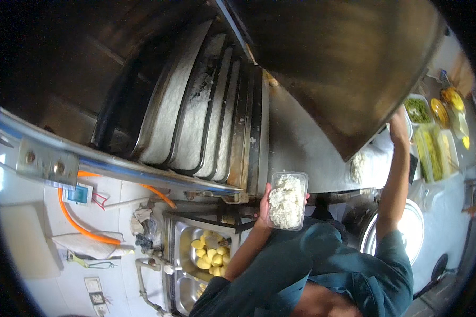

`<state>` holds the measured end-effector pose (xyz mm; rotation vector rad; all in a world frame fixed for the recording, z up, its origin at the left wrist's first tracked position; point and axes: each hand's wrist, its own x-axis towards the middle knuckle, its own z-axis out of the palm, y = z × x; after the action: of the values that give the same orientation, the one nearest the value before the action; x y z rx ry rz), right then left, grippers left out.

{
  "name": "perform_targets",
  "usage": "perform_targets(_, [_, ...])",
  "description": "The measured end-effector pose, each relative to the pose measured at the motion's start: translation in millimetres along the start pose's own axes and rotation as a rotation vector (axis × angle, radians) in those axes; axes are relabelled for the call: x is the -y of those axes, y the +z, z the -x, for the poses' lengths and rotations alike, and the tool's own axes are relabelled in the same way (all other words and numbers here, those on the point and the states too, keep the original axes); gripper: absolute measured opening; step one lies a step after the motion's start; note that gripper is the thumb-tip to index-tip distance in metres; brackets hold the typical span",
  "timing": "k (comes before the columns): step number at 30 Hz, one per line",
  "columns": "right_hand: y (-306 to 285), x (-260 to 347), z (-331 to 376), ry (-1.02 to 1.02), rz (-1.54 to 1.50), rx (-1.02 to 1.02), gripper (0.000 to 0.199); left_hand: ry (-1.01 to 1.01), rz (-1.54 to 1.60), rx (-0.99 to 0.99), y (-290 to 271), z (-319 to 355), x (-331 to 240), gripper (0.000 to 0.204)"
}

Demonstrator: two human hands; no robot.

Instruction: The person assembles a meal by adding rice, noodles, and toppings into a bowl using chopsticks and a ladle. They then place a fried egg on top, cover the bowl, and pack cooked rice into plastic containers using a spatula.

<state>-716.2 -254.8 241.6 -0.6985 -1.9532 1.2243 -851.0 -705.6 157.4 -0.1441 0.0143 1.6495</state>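
Observation:
My left hand [265, 203] holds up a clear plastic container [300, 226] from its side; white cooked rice [287, 203] is heaped in it. My right hand [399, 127] is stretched out to the far right, at the edge of a large brown-stained steel door [333, 68]. Its fingers close on that edge and are partly hidden there. The door hangs open from a steel cabinet [116, 150] on the left. Inside the cabinet, several metal trays [177, 111] stand in a stack, with white rice in them.
Under the door runs a steel counter [301, 142] with a bag of white food [358, 166]. Tubs of green food [428, 150] stand at the right, near a round metal lid [412, 227]. Peeled potatoes [212, 258] lie in a sink [184, 238] at lower left. An orange hose [79, 224] hangs nearby.

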Motion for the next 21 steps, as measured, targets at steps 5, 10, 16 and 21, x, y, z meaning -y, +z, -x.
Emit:
perform_targets(5, [125, 114, 88, -0.038, -0.575, 0.155, 0.038, 0.089, -0.086, 0.081, -9, 89, 7, 0.095])
perform_targets(10, [221, 200, 148, -0.223, -0.366, 0.12, 0.045, 0.299, -0.093, -0.151, -16, 160, 23, 0.098])
perform_targets(16, [292, 228, 179, -0.438, -0.465, 0.127, 0.046, 0.312, -0.166, -0.156, -36, 186, 35, 0.099])
perform_targets(21, [331, 160, 146, -0.04, -0.602, 0.023, 0.083, 0.127, -0.211, -0.084, -71, 160, 38, 0.099])
